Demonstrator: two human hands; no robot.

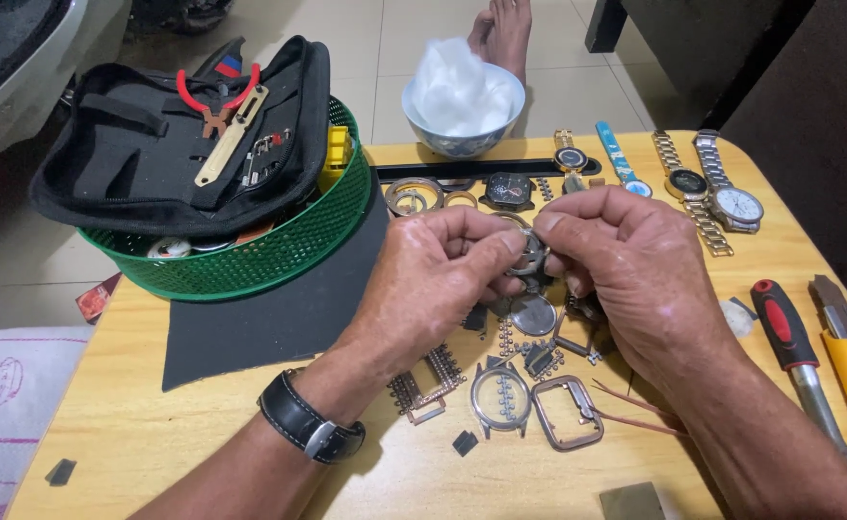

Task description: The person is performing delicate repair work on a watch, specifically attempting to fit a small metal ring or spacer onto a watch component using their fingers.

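Both the left hand (433,279) and the right hand (625,260) pinched a small round watch case (531,252) above the table's (154,424) middle, where firm fingertip pressure over the loose parts would likely have kept it from slipping.

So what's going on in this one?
A person sits at a wooden table strewn with watch parts. Both hands meet over the middle: the left hand and right hand pinch a small round metal watch case between their fingertips. Below them lie a round bezel, a square case frame and band pieces. Finished wristwatches lie at the far edge, beside a green basket holding a black tool pouch.
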